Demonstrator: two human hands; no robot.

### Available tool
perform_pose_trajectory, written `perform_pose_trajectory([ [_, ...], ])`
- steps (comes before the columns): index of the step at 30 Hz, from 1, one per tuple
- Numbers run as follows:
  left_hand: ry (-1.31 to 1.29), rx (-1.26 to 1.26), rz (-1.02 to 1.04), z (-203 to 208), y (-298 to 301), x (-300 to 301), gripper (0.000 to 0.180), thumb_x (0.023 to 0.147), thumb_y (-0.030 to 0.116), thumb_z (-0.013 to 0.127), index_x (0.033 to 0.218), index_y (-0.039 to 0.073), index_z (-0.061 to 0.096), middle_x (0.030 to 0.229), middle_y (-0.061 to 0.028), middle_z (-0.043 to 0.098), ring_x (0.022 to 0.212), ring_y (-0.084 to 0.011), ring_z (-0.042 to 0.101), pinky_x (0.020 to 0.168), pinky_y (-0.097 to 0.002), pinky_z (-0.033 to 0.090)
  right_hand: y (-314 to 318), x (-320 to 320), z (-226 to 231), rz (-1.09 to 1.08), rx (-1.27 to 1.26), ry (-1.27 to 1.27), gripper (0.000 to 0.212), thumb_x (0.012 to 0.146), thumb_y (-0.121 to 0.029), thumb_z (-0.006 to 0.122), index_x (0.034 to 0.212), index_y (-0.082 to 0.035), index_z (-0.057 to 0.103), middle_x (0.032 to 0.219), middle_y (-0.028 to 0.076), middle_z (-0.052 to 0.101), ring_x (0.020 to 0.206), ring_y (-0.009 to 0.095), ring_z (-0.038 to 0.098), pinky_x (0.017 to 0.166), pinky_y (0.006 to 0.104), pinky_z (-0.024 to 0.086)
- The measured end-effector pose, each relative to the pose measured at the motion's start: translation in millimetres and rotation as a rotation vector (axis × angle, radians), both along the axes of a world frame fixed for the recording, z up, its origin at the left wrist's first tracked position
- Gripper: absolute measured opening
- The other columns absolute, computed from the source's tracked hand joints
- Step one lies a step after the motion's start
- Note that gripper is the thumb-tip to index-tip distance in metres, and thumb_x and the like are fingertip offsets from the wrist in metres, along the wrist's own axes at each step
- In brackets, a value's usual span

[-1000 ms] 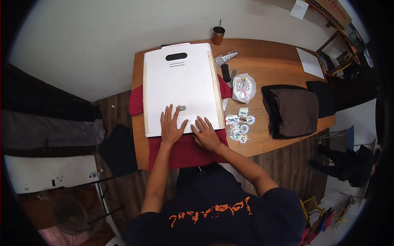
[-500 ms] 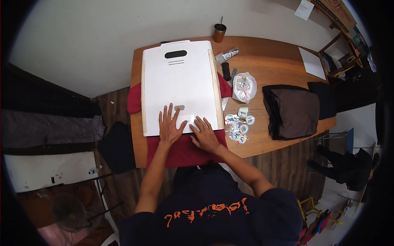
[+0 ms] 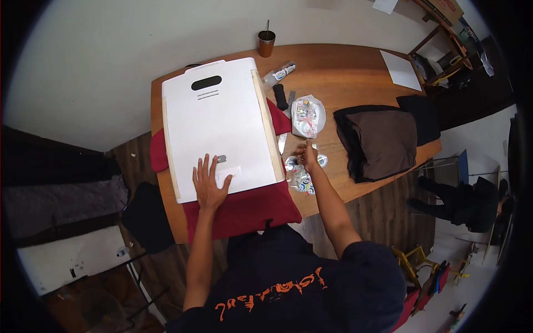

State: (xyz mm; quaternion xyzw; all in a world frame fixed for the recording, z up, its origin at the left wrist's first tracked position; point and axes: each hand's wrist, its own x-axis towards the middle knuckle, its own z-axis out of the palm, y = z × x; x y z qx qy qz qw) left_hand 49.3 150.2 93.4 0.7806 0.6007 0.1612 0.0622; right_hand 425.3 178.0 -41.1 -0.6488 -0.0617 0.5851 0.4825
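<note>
A white flat board (image 3: 216,119) with a dark handle slot and pale wooden side strips lies over a dark red garment (image 3: 244,213), whose sleeves stick out at both sides. My left hand (image 3: 210,186) rests flat on the board's near part, fingers spread, holding nothing. Beside its thumb lies a clear rectangular piece (image 3: 229,172), near a small grey patch (image 3: 221,159) on the board. My right hand (image 3: 307,156) is off the board, over a cluster of rolls and printed stickers (image 3: 301,181). Its fingers are curled together; what they grip is mostly hidden.
A white tray of stickers (image 3: 307,116) sits beyond my right hand. Nearby are a black object (image 3: 280,97), a clear packet (image 3: 279,75) and a brown cup (image 3: 266,44) by the wall. Folded dark clothes (image 3: 380,144) and a white sheet (image 3: 401,70) lie to the right.
My right hand has left the board and moved right to the cluster of rolls and stickers, its fingers closing. My left hand stays flat on the board. The whole view has shifted and turned slightly.
</note>
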Motion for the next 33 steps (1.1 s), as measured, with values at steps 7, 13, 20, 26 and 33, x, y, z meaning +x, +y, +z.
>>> perform_pose_trajectory([
  [7,0.005,-0.026,0.005,0.4,-8.2,-9.3,0.072,0.088,0.046,0.064,0.147,0.012,0.040,0.155,-0.0132,0.033,0.145,-0.0346,0.024,0.118,-0.0524,0.015,35.1,-12.7,5.8,-0.156,-0.096,0.082,0.037,0.096,-0.042,0.046,0.104,-0.008,0.057,0.073,0.004,0.064,0.052,0.016,0.050,0.046,0.0319,0.042],
  [13,0.017,-0.004,0.014,1.7,-7.0,-13.6,0.070,0.088,0.046,0.064,0.146,0.012,0.042,0.154,-0.0132,0.033,0.145,-0.0344,0.025,0.118,-0.0523,0.015,23.3,-33.4,40.7,-0.203,0.070,-0.016,0.028,0.099,-0.030,0.041,0.098,-0.007,0.056,0.070,0.004,0.063,0.051,0.013,0.053,0.043,0.0279,0.041],
  [20,0.025,0.004,0.012,0.8,-3.3,-15.3,0.069,0.089,0.046,0.064,0.145,0.012,0.042,0.155,-0.0126,0.033,0.145,-0.0340,0.025,0.118,-0.0521,0.015,-10.1,-37.5,52.4,-0.122,0.296,-0.195,0.032,0.104,-0.032,0.042,0.089,-0.007,0.053,0.067,0.003,0.061,0.050,0.010,0.053,0.041,0.0242,0.037],
  [26,0.009,0.014,0.027,-2.0,-0.5,-13.9,0.069,0.089,0.046,0.063,0.145,0.012,0.042,0.154,-0.0125,0.033,0.145,-0.0333,0.025,0.118,-0.0514,0.015,-55.0,-98.7,103.7,0.046,0.412,-0.155,0.035,0.104,-0.034,0.045,0.084,-0.006,0.051,0.066,0.004,0.059,0.049,0.008,0.050,0.040,0.0218,0.037],
  [33,-0.049,0.030,0.011,-10.8,8.7,-12.7,0.054,0.097,0.034,0.053,0.145,0.012,0.043,0.154,-0.0116,0.035,0.144,-0.0328,0.027,0.118,-0.0495,0.017,-76.5,-176.6,113.2,0.323,0.457,-0.018,0.033,0.105,-0.035,0.043,0.089,-0.007,0.050,0.073,0.005,0.063,0.057,0.009,0.058,0.047,0.0211,0.041],
])
